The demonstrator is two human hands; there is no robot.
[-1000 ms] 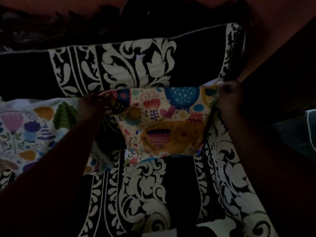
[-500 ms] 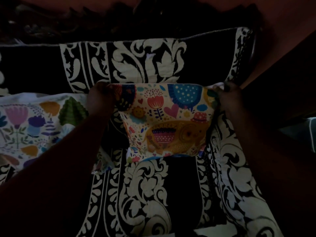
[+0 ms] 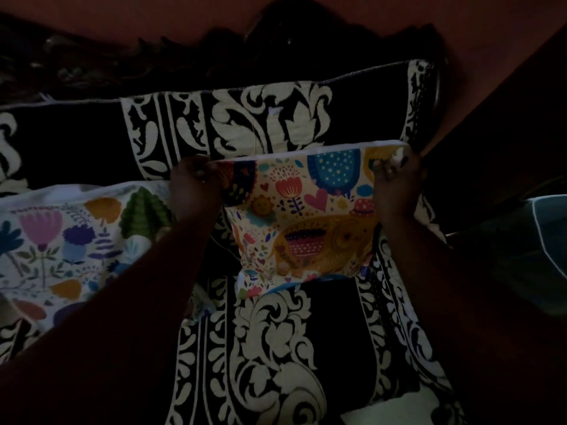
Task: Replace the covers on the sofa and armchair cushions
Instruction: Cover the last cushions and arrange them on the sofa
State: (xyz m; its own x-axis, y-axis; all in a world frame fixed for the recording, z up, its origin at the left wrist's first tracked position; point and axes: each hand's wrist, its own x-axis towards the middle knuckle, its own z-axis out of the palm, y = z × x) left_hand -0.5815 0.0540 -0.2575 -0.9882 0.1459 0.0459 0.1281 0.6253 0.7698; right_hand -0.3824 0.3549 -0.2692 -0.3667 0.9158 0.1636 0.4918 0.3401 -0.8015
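Colourful elephant-print cover (image 3: 306, 222), top corners pinched between left hand (image 3: 191, 185) and right hand (image 3: 395, 182) grip

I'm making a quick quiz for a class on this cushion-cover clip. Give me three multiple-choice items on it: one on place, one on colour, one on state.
1. Where does the flower-print cushion lie relative to the elephant-print cover?
A) left B) right C) on top
2. What colours is the sofa fabric?
A) red and green B) black and cream C) plain blue
3. How is the elephant-print cover held?
A) by both hands B) by one hand C) by neither

Key: 1 A, it lies at the left edge; 2 B, a scroll pattern; 3 A, left hand and right hand grip its top corners.
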